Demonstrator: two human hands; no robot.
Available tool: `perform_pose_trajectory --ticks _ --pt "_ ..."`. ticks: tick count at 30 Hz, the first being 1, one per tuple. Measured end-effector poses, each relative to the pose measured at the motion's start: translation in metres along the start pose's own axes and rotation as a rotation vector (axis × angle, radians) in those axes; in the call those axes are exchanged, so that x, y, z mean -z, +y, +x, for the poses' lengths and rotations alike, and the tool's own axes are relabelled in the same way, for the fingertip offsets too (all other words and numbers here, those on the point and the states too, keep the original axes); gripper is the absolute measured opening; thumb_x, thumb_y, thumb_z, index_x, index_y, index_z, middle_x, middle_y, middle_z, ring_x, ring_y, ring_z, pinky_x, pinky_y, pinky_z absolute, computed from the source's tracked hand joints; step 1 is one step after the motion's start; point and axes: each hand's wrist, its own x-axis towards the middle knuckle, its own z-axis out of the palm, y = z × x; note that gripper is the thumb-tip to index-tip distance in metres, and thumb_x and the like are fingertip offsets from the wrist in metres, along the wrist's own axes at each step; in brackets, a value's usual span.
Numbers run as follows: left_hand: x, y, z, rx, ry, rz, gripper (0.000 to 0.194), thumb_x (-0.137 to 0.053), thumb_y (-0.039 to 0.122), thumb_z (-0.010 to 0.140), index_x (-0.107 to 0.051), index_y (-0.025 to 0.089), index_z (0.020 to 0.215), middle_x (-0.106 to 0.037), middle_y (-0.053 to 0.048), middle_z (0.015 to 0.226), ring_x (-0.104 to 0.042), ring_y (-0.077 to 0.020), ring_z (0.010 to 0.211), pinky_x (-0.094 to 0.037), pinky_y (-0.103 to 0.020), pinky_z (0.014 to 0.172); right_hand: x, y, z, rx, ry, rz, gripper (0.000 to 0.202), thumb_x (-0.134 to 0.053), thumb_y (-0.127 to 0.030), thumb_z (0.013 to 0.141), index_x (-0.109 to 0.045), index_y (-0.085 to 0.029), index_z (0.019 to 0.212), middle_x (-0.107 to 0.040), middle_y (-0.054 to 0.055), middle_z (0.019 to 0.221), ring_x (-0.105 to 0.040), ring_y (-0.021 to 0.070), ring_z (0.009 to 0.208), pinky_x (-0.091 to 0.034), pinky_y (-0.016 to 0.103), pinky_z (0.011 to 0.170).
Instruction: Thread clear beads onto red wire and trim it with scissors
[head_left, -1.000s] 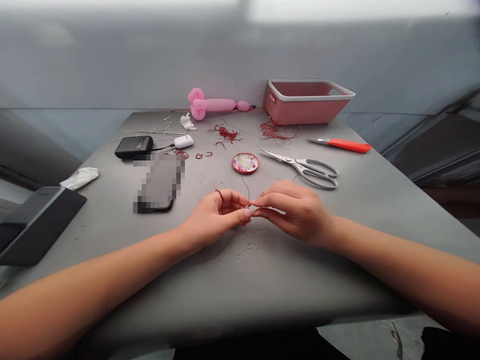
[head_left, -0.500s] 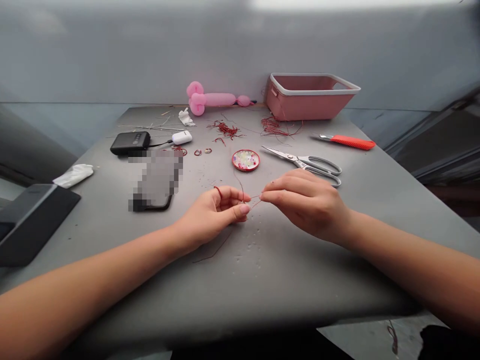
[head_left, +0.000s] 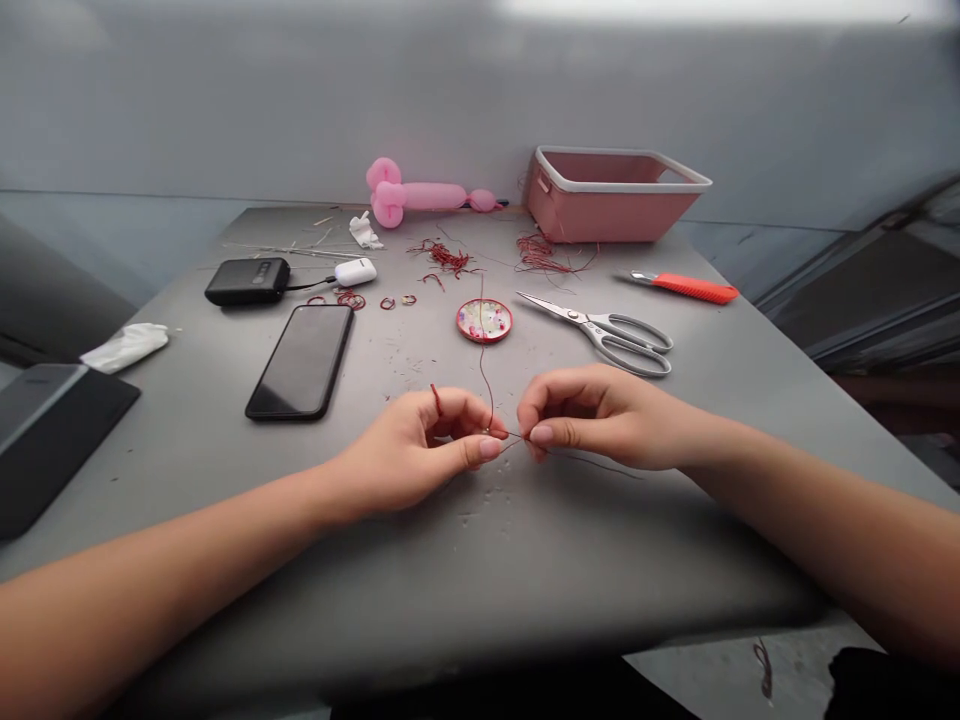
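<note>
Grey tabletop (head_left: 420, 580) below, left hand (head_left: 420, 455) pinches red cord (head_left: 486, 376), one strand toward twelve o'clock; right hand (head_left: 607, 415), at three, pinches strands spanning between.

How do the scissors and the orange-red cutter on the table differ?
The scissors have two grey looped handles; the cutter has one straight orange-red handle. The scissors lie close to the right hand, while the cutter lies farther away from it. Both lie on the table, blades pointing toward the left.
</note>
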Motion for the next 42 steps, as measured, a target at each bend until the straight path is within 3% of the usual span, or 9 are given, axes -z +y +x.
perform_pose_trajectory --ticks 4,6,9,13,15,21,27,37,42 --pt "-0.002 0.000 -0.001 0.051 -0.019 -0.220 0.022 -0.079 0.032 0.074 -0.066 0.017 0.084 -0.062 0.000 0.084 -0.057 -0.0121 0.078 -0.056 -0.027 0.071 -0.002 0.007 0.004 0.111 0.088 0.163 0.011 -0.066 -0.027 0.089 -0.061 -0.017 0.092 -0.070 0.003 0.085 -0.068 0.0130 0.082 -0.057 0.026 0.075" --pt "-0.001 0.000 -0.001 0.072 0.003 -0.292 0.023 -0.080 0.032 0.074 -0.066 0.018 0.084 -0.060 0.001 0.084 -0.055 -0.0107 0.077 -0.058 -0.027 0.070 -0.004 0.009 0.005 0.189 0.146 0.132 0.011 -0.065 -0.027 0.089 -0.062 -0.017 0.091 -0.070 0.005 0.091 -0.069 0.0154 0.088 -0.058 0.031 0.079" --pt "-0.001 0.000 -0.001 0.081 0.046 -0.347 0.023 -0.082 0.030 0.072 -0.067 0.018 0.084 -0.057 0.002 0.083 -0.052 -0.0089 0.072 -0.059 -0.026 0.068 -0.007 0.010 0.006 0.368 0.301 -0.187 0.006 -0.060 -0.023 0.091 -0.066 -0.020 0.090 -0.067 0.006 0.097 -0.066 0.0163 0.090 -0.057 0.033 0.077" --pt "-0.001 -0.003 0.002 0.084 0.092 -0.377 0.024 -0.084 0.030 0.070 -0.068 0.018 0.084 -0.058 0.002 0.083 -0.053 -0.0095 0.073 -0.059 -0.025 0.065 -0.010 0.012 0.004 0.670 0.639 -0.823 0.014 -0.063 -0.013 0.087 -0.068 -0.027 0.088 -0.066 0.003 0.085 -0.061 0.0189 0.083 -0.050 0.039 0.077" --pt "-0.001 -0.003 0.003 0.081 0.092 -0.388 0.024 -0.083 0.030 0.071 -0.069 0.018 0.084 -0.058 0.002 0.082 -0.054 -0.0096 0.074 -0.059 -0.024 0.065 -0.013 0.013 0.002 0.723 0.720 -0.990 0.019 -0.064 -0.011 0.085 -0.068 -0.028 0.090 -0.066 0.003 0.080 -0.058 0.0192 0.076 -0.047 0.038 0.071" --pt "-0.001 -0.005 0.003 0.062 0.112 -0.389 0.024 -0.083 0.032 0.071 -0.069 0.018 0.085 -0.060 0.002 0.083 -0.055 -0.0100 0.075 -0.059 -0.025 0.066 -0.016 0.014 0.000 0.680 0.668 -1.132 0.024 -0.062 -0.017 0.086 -0.064 -0.030 0.106 -0.069 0.002 0.088 -0.060 0.0219 0.081 -0.044 0.039 0.072" --pt "-0.002 -0.005 0.002 0.067 0.101 -0.398 0.026 -0.084 0.031 0.069 -0.069 0.018 0.085 -0.060 0.002 0.083 -0.055 -0.0100 0.075 -0.059 -0.025 0.066 -0.015 0.015 0.000 0.690 0.690 -1.143 0.025 -0.062 -0.009 0.086 -0.065 -0.029 0.101 -0.071 0.001 0.084 -0.061 0.0201 0.080 -0.044 0.037 0.072" --pt "-0.006 -0.001 0.000 0.001 0.144 -0.346 0.027 -0.084 0.032 0.068 -0.067 0.018 0.084 -0.062 0.002 0.082 -0.057 -0.0106 0.075 -0.059 -0.025 0.066 -0.019 0.001 -0.003 0.511 0.562 -0.737 0.015 -0.057 -0.015 0.091 -0.070 -0.023 0.093 -0.072 0.002 0.080 -0.065 0.0177 0.078 -0.052 0.036 0.076" --pt "-0.008 0.004 -0.004 -0.067 0.161 -0.272 0.025 -0.082 0.032 0.070 -0.066 0.017 0.082 -0.063 0.001 0.082 -0.059 -0.0129 0.077 -0.059 -0.027 0.066 -0.018 -0.006 -0.008 0.201 0.444 -0.360 0.011 -0.064 -0.029 0.090 -0.072 -0.023 0.093 -0.073 0.003 0.084 -0.066 0.0166 0.076 -0.053 0.030 0.067"
